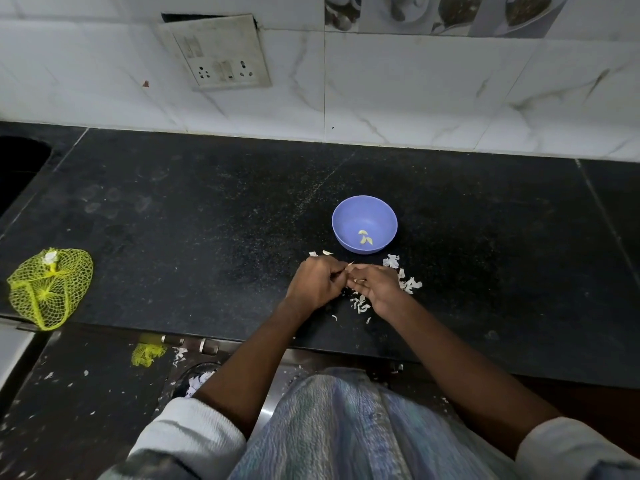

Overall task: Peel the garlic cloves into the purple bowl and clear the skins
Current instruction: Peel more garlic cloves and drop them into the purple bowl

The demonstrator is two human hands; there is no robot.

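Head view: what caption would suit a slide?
Two hands peel a garlic clove beside a purple bowl, skins scattered on the black counter.

Can't really make out what's pinched between the left hand and right hand, curled fingers cover it, only a pale sliver pokes out. The dark round sink opening gets chopped by the left edge. The white bit inside the yellow plastic mesh bag is too small to identify.
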